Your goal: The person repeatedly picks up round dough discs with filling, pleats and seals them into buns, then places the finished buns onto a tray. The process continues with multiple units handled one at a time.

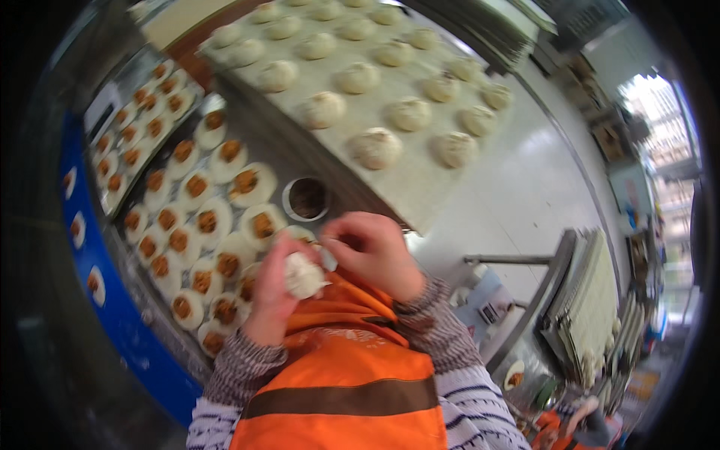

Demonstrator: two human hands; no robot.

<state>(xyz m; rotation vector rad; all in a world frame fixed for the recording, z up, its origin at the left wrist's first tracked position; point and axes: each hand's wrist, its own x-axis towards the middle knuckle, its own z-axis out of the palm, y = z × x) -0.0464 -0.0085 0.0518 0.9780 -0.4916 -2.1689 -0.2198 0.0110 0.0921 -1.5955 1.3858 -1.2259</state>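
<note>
In my left hand (277, 281) lies a pleated, closed dough bun (304, 275), held against the palm. My right hand (371, 247) is just beside it, thumb and fingertips curled together; whether they pinch a scrap of dough is blurred. Left of my hands, flat dough rounds (207, 221) topped with orange-brown filling cover a metal work surface. A small round bowl (306, 199) with dark contents stands beyond my hands. Farther off, a large cloth-covered tray (405, 194) carries rows of pleated buns (378, 148).
More filled rounds lie on a tray (138, 160) at the upper left and on a blue surface (129, 337) at the left edge. Stacked boards with cloths (588, 304) stand at the right. A co-worker in orange (568, 427) is at the lower right.
</note>
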